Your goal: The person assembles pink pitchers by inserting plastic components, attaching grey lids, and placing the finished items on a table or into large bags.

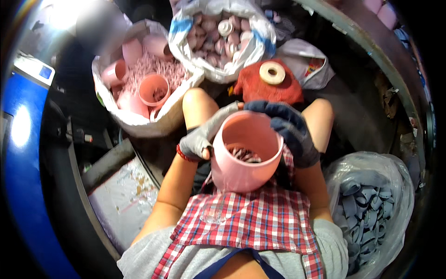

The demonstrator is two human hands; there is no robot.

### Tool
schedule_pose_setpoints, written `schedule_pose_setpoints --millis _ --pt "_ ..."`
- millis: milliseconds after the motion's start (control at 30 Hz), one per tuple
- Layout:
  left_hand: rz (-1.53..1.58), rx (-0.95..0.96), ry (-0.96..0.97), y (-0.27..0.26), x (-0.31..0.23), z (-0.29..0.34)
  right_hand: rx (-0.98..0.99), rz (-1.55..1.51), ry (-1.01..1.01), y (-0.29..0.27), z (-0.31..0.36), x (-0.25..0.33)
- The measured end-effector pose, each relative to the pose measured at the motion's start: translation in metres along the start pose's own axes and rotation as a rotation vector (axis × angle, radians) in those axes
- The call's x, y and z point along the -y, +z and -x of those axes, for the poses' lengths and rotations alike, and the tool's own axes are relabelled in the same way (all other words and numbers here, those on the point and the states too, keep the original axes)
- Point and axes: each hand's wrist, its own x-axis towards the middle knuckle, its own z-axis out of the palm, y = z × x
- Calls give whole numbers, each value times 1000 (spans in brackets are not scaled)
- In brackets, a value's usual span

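A rounded pink plastic pot (244,176) with a wide mouth rests at my lap, tilted so its inside shows. Small dark and pinkish scraps (244,155) lie at its bottom. My left hand (200,137), in a grey glove with bare fingertips, grips the pot's left wall and far rim. On the opposite side my right hand (296,135), in a dark blue and grey glove, curls over the rim. A red and white checked apron (246,214) covers my front, just below the pot.
Far left, a white sack (153,128) holds pink pots and shreds. Beside it, another sack (223,72) contains pinkish-brown pieces. A cream ring (265,74) tops a red cloth bundle (278,93). Grey-blue pieces (367,209) fill a clear bag at right. A blue machine (23,153) stands left.
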Motion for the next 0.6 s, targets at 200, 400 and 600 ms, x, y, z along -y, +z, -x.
schedule_pose_setpoints --millis 200,400,600 --pt "127 76 31 -21 27 -10 50 10 -31 -15 -4 -13" --pt "87 -117 38 -11 29 -27 48 65 -96 -22 -1 -13" --pt "48 -317 275 -10 41 -25 43 -59 -91 -30 2 -32"
